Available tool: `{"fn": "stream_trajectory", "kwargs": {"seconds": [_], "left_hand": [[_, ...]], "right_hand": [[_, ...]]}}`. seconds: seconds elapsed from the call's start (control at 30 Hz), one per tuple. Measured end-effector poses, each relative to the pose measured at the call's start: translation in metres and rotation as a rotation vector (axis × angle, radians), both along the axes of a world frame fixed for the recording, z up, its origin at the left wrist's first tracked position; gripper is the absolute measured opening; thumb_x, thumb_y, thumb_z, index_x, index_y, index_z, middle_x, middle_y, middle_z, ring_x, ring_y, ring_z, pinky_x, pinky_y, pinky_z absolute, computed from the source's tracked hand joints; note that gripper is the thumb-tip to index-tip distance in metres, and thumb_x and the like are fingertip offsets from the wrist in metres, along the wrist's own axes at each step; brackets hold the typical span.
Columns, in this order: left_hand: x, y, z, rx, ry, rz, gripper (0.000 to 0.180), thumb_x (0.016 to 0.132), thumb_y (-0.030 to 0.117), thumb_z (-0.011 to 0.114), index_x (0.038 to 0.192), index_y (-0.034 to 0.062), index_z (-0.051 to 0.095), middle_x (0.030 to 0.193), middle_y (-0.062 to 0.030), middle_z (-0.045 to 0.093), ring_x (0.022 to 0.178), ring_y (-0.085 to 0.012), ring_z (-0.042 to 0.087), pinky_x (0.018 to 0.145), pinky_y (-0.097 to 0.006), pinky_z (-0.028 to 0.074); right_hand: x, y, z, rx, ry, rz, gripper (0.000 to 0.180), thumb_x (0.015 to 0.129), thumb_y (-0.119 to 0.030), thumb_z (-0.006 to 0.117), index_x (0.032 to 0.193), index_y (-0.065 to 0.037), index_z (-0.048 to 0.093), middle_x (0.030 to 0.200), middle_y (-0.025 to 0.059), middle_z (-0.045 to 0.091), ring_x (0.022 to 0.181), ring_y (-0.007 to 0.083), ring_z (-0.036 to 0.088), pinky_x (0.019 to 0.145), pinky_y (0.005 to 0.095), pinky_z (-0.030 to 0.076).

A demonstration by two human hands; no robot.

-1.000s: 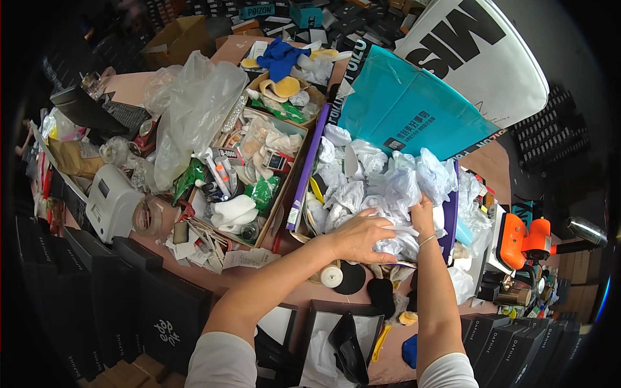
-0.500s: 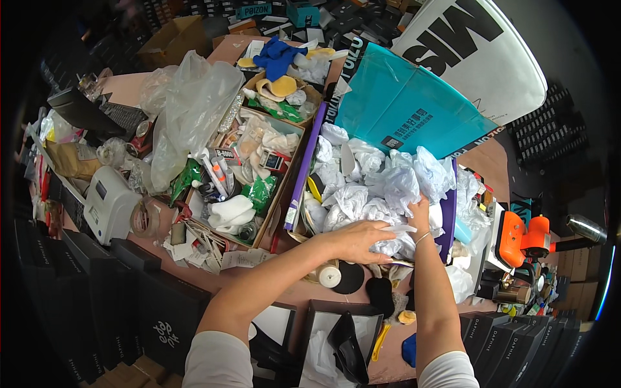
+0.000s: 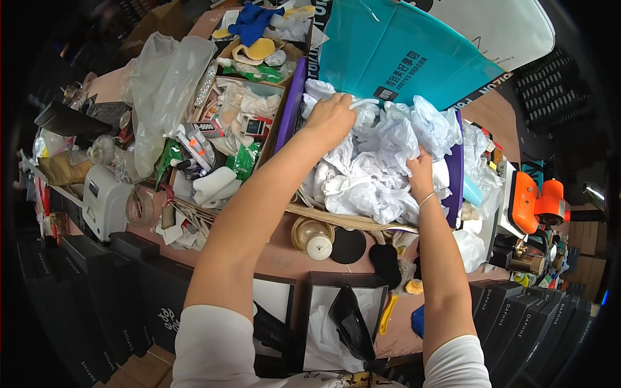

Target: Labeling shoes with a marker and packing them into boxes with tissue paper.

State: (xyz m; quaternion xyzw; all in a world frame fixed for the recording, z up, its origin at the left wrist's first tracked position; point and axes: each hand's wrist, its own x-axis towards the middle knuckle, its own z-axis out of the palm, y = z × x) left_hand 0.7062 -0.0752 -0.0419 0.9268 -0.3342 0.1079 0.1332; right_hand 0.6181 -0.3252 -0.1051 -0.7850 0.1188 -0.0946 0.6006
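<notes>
A purple-edged box (image 3: 291,107) with a raised teal lid (image 3: 381,48) is heaped with crumpled white tissue paper (image 3: 369,194). My left hand (image 3: 331,121) lies over the paper at the box's far left, its fingers curled down and closed on tissue paper, the fingertips partly hidden. At the right side of the heap, my right hand (image 3: 420,173) has its fingers closed on a bunch of tissue paper. Nearer to me, a black high-heeled shoe (image 3: 350,323) lies on white paper in an open shoebox (image 3: 317,284).
Left of the purple box stands a carton (image 3: 268,145) of tubes, pens and packets, beside a clear plastic bag (image 3: 165,97). A white label printer (image 3: 107,200) sits farther left. Tape (image 3: 310,239) and a black disc (image 3: 348,247) lie in front. An orange device (image 3: 533,204) is at right.
My left hand has moved from the box's near edge to its far left, over the paper. My right hand stays at the heap's right side. The view has shifted slightly.
</notes>
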Motion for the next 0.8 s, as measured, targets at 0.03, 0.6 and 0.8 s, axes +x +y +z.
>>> {"fn": "stream_trajectory", "kwargs": {"seconds": [0.03,0.6,0.8], "left_hand": [[0.003,-0.004,-0.006,0.06,0.021,-0.009,0.015,0.077,0.004,0.06,0.089,0.0029,0.069,0.099,-0.0135,0.06,0.104,-0.0277,0.058,0.08,-0.039,0.053],[-0.018,0.051,0.041,0.21,0.281,-0.053,0.011,0.082,0.011,0.062,0.089,0.0041,0.067,0.089,-0.0169,0.064,0.083,-0.0354,0.063,0.074,-0.044,0.05],[-0.121,0.1,0.056,-0.484,0.323,0.096,0.017,0.09,0.014,0.057,0.103,0.0072,0.066,0.085,-0.0156,0.059,0.077,-0.0336,0.061,0.069,-0.04,0.049]], "right_hand": [[-0.002,0.001,-0.001,0.022,-0.005,-0.006,0.032,0.086,-0.019,0.061,0.107,0.005,0.065,0.082,0.0039,0.066,0.071,0.0089,0.055,0.065,0.0255,0.045],[-0.002,0.003,0.008,-0.123,0.075,-0.007,0.034,0.086,-0.02,0.059,0.107,0.006,0.064,0.089,0.0117,0.069,0.08,0.0153,0.061,0.075,0.0299,0.048],[-0.002,-0.003,0.001,-0.033,0.008,0.032,0.035,0.087,-0.023,0.059,0.108,0.004,0.063,0.086,0.0108,0.068,0.077,0.0134,0.06,0.071,0.0301,0.048]]}}
